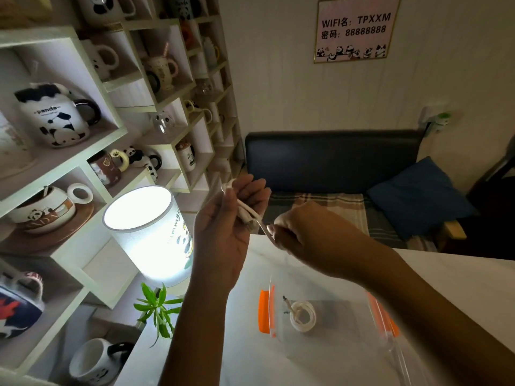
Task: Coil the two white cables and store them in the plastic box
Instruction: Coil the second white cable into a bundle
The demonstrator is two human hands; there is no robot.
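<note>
Fingers [271,228] of the right hand [303,235] pinch the second white cable [257,218]; the left hand [223,229] closes around its loops.

It looks light and limp, best gripped across the bundle. Below, one coiled cable [302,316] lies in the plastic box [334,355] on the pale table [459,274]; beyond, a glowing lamp [147,232] and a dark sofa [334,160].

The clear plastic box [328,324] stands open-topped on the tabletop [250,358]; a lit lamp [147,232] and plant [158,307] crowd its left.

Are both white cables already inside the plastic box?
No, one coiled cable lies in the plastic box; both hands hold the other cable.
</note>
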